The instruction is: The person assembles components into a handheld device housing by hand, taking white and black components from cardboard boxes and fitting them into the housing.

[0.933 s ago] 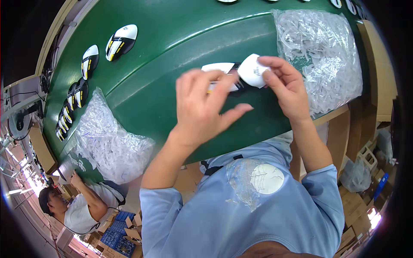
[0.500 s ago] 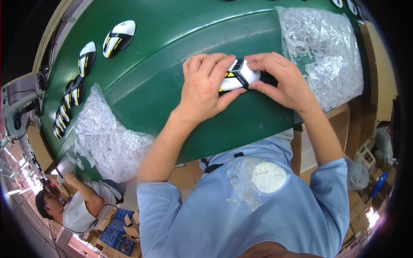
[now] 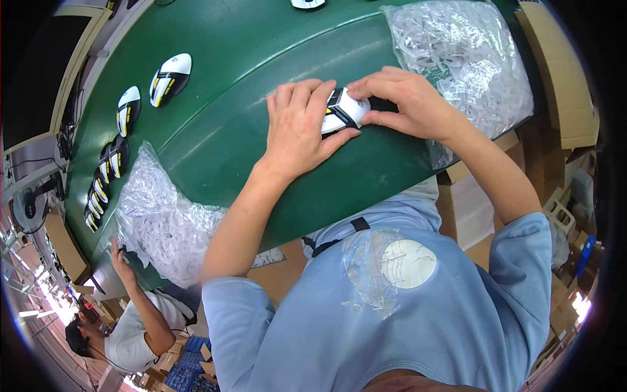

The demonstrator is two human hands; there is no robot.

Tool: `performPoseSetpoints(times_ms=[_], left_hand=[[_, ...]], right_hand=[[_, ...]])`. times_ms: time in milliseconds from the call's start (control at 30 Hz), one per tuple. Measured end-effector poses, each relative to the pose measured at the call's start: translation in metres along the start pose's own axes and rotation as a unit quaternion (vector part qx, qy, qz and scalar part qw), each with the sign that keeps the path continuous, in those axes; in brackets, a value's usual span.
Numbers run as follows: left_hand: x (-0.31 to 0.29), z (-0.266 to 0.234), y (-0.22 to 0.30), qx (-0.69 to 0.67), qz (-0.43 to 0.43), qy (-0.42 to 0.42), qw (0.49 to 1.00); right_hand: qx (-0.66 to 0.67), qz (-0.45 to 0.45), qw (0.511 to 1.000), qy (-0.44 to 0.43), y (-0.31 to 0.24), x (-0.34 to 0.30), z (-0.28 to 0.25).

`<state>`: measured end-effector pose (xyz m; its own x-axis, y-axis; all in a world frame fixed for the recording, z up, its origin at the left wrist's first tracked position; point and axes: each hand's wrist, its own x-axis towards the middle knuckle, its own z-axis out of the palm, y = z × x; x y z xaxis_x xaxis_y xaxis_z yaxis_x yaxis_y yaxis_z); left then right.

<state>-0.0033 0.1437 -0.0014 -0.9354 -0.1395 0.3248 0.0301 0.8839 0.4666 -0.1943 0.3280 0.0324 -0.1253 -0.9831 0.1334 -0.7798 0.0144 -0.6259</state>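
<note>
A white, black and yellow computer mouse (image 3: 345, 111) lies between my hands on the green work surface (image 3: 307, 202). My left hand (image 3: 297, 124) covers its left part, fingers over the far side and thumb along the near side. At its white right end, my right hand (image 3: 408, 101) pinches with thumb and fingertips. Much of the mouse is hidden under the left palm. Beside my right hand lies a clear plastic bag (image 3: 464, 72) full of small translucent plastic parts.
Similar mice stand at the left, one a white-and-black mouse (image 3: 171, 80), with several more in a row (image 3: 104, 166). Another clear bag (image 3: 163, 225) of translucent parts lies near my left forearm. A co-worker's hand (image 3: 122, 262) is beside it. Cardboard (image 3: 555, 78) stands at the right.
Both my hands still grip the mouse, with only slight movement. The view has shifted a little. The co-worker's hand has come up to the edge of the left bag.
</note>
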Motion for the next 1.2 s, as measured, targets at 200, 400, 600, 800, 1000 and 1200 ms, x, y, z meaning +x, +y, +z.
performPoseSetpoints(times_ms=[200,400,600,800,1000,1200], left_hand=[[0.008,0.001,0.001,0.003,0.009,0.011,1.0],[0.011,0.001,0.006,0.004,0.001,0.008,1.0],[0.009,0.0,0.007,0.002,-0.019,0.009,1.0],[0.008,-0.001,0.009,-0.029,-0.036,0.02,0.999],[0.005,0.004,0.005,-0.042,-0.028,0.014,0.999],[0.006,0.002,0.006,-0.046,-0.039,0.01,0.998]], right_hand=[[-0.005,-0.033,0.997,0.072,0.004,-0.003,0.008],[0.012,0.004,1.0,0.012,0.007,0.0,-0.004],[0.088,0.054,0.99,0.096,-0.033,0.045,-0.037],[-0.052,0.007,0.998,0.04,-0.026,0.005,-0.01],[0.034,0.06,0.997,0.044,-0.014,0.009,0.006],[0.11,0.105,0.987,0.051,-0.01,0.01,-0.006]])
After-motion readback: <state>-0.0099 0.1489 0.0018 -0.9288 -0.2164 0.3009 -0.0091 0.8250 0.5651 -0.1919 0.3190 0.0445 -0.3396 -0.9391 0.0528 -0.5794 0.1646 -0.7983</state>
